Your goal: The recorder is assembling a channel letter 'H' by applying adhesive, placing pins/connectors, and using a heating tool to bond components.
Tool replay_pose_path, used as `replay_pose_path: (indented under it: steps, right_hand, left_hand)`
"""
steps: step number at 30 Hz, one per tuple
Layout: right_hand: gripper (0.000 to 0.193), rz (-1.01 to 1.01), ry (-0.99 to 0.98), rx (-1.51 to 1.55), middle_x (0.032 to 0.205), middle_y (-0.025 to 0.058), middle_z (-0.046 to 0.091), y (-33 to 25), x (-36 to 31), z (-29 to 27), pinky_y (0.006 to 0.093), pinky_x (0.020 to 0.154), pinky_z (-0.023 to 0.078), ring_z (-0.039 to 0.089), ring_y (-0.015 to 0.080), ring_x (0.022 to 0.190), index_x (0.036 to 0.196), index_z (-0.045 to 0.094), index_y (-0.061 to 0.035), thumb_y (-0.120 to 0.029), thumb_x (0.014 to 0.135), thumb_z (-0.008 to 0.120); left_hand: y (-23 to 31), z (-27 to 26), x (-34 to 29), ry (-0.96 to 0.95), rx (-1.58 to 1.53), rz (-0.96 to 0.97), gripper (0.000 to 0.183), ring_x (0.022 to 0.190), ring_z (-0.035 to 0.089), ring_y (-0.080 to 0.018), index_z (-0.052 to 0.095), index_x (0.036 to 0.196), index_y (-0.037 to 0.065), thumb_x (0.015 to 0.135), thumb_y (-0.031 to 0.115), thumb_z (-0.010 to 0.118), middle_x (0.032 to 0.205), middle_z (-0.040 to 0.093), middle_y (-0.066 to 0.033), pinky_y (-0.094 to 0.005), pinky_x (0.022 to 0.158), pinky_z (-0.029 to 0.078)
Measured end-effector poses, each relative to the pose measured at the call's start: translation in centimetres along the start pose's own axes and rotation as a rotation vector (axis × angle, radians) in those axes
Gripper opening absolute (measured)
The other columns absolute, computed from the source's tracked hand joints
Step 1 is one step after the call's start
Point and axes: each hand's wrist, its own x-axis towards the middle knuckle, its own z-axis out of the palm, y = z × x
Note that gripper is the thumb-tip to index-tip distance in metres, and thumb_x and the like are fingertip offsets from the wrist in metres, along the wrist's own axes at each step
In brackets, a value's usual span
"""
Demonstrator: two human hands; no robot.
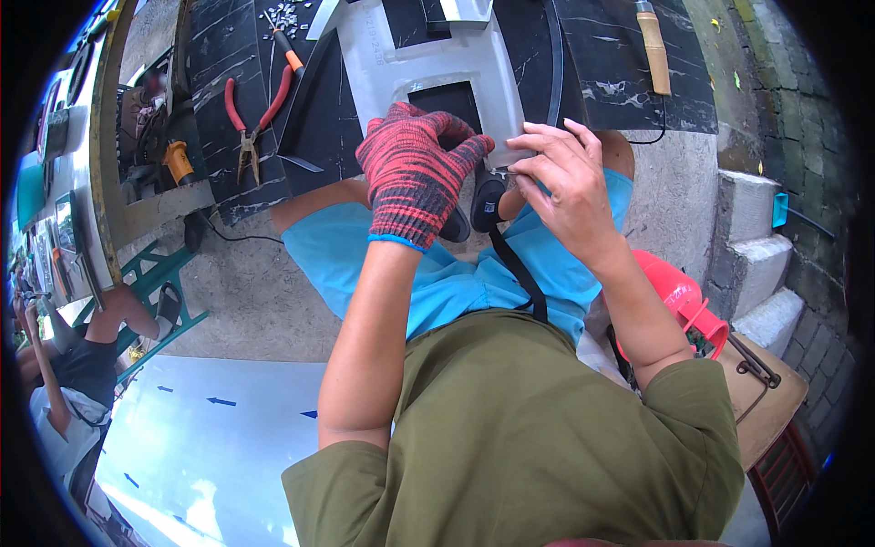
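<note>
Near the upper middle of the frame, the left hand [415, 173], in a red-and-black knitted glove, curls shut over the near edge of a pale grey metal sheet piece [428, 64] with a square cut-out. The bare right hand [561, 182] meets it from the right, fingertips pinched narrow at the same edge; what they pinch is too small to tell. Just below the hands, a black handled tool [488, 201] with a dangling black strap [519, 273] rests over the blue shorts. Red-handled pliers [255, 114] lie on the dark marbled slab [228, 137] at the upper left, a wooden handle [653, 46] at the upper right. A red plastic jug [679, 301] sits at the right.
</note>
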Motion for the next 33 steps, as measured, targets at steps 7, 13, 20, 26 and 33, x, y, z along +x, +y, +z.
replay_pose_path:
  steps: [7, 13, 20, 26, 33]
  right_hand:
    - [0.015, -0.003, 0.009, -0.029, 0.118, 0.0017, 0.074, -0.1, 0.1, 0.1, 0.0504, 0.119, 0.037, 0.066, 0.0230, 0.128, 0.094, 0.077, -0.0103, -0.007, 0.081, 0.084]
    - [0.014, -0.025, 0.012, -0.042, 0.113, 0.0011, 0.072, 0.5, 0.0, 0.0, 0.0511, 0.119, 0.038, 0.066, 0.0227, 0.126, 0.095, 0.077, -0.0111, -0.009, 0.083, 0.083]
    - [0.008, -0.073, 0.028, -0.075, 0.103, 0.0023, 0.071, 0.5, 0.0, 0.2, 0.0514, 0.120, 0.038, 0.067, 0.0222, 0.121, 0.094, 0.079, -0.0107, -0.010, 0.087, 0.078]
    - [0.014, -0.105, 0.019, -0.079, 0.098, 0.0032, 0.069, 0.5, 0.1, 0.3, 0.0502, 0.120, 0.037, 0.068, 0.0205, 0.111, 0.095, 0.079, -0.0096, -0.004, 0.084, 0.074]
    - [0.018, -0.159, 0.013, -0.075, 0.095, 0.0025, 0.069, 0.6, 0.7, 0.2, 0.0477, 0.116, 0.039, 0.068, 0.0200, 0.099, 0.097, 0.078, -0.0083, 0.000, 0.083, 0.070]
  left_hand:
    - [-0.6, 1.1, -0.5, 0.066, -0.015, 0.062, 0.028, 0.100, 0.071, -0.0264, 0.086, 0.100, 0.017, 0.080, 0.036, 0.092, 0.100, 0.077, -0.0067, -0.0428, 0.095, 0.055]
    - [-1.9, 1.3, 0.5, 0.126, -0.234, 0.498, 0.035, 0.104, 0.072, -0.0269, 0.082, 0.111, 0.017, 0.079, 0.002, 0.085, 0.103, 0.070, -0.0099, -0.0381, 0.081, 0.062]
    - [-2.8, 0.9, 3.9, -0.090, -0.075, 0.857, 0.024, 0.104, 0.073, -0.0272, 0.084, 0.098, 0.019, 0.081, 0.003, 0.082, 0.120, 0.071, -0.0100, -0.0392, 0.088, 0.062]
    - [-3.3, 1.1, 4.7, -0.108, -0.071, 0.935, 0.020, 0.103, 0.069, -0.0309, 0.081, 0.092, 0.016, 0.075, 0.005, 0.085, 0.115, 0.071, -0.0101, -0.0413, 0.088, 0.059]
    - [-3.6, 1.9, 4.5, -0.087, -0.150, 0.892, 0.023, 0.106, 0.069, -0.0315, 0.082, 0.093, 0.017, 0.073, 0.005, 0.084, 0.111, 0.072, -0.0072, -0.0415, 0.089, 0.058]
